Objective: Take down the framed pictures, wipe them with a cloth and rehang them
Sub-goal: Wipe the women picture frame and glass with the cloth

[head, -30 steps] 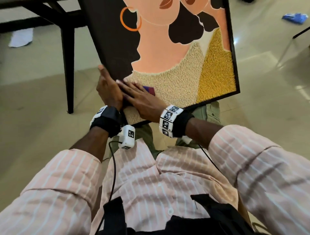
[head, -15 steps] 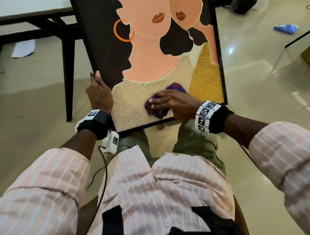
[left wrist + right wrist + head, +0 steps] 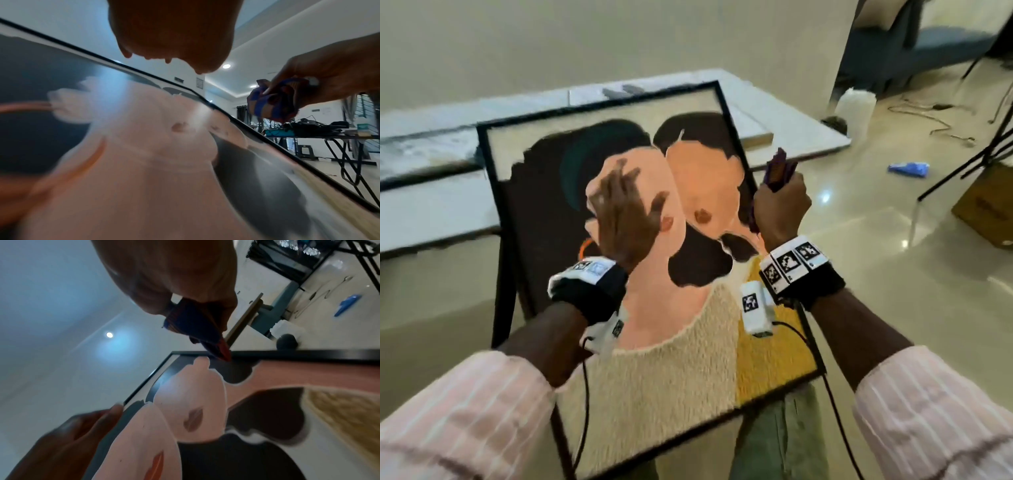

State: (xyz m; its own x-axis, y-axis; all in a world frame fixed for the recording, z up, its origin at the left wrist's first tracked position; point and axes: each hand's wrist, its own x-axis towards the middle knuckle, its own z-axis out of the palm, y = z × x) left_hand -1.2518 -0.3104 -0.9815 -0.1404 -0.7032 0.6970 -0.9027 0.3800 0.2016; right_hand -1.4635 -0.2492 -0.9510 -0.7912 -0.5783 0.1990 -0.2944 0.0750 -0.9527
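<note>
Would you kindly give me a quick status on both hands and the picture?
Left hand open over framed picture. Right hand grips cloth at its right edge. Nothing in the way.

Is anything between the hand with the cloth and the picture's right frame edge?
Nothing separate: in the right wrist view, the striped purple cloth gripped by the right hand hangs down, its tip overlapping the black-framed picture's edge; contact is unclear.
</note>
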